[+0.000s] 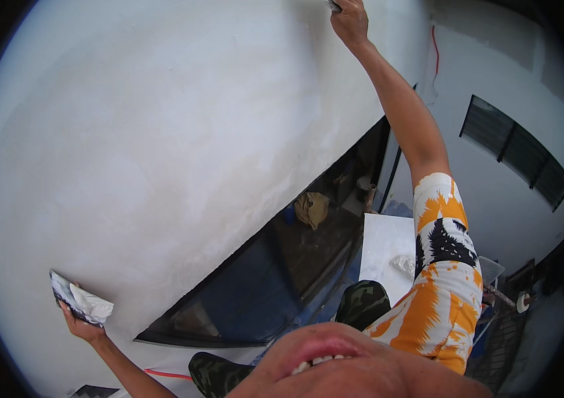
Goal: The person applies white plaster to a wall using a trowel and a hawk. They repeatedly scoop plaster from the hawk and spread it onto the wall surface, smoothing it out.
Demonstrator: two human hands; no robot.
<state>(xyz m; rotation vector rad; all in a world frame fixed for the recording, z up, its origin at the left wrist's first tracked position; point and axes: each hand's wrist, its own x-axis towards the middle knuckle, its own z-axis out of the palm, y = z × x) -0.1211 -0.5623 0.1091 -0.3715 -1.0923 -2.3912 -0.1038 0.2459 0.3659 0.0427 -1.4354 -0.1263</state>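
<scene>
My left hand [83, 327], low at the left in front of the white wall [162, 152], grips a flat metal putty blade [69, 295] from below. A thick lump of white putty [99, 307] lies on that blade. My right arm is stretched up to the top edge of the view. There my right hand [351, 24] is closed around a metal-looking tool [333, 6], mostly cut off by the frame, so its kind cannot be made out. It is close to the upper part of the wall, where damp-looking grey patches show.
Below the wall's lower edge is a dark glazed opening [249, 285]; a brown bag [312, 209] shows through it. A white board [384, 242] with a putty heap [402, 265] lies near my right sleeve. At the right are a dark window [517, 149] and a red tube [436, 50].
</scene>
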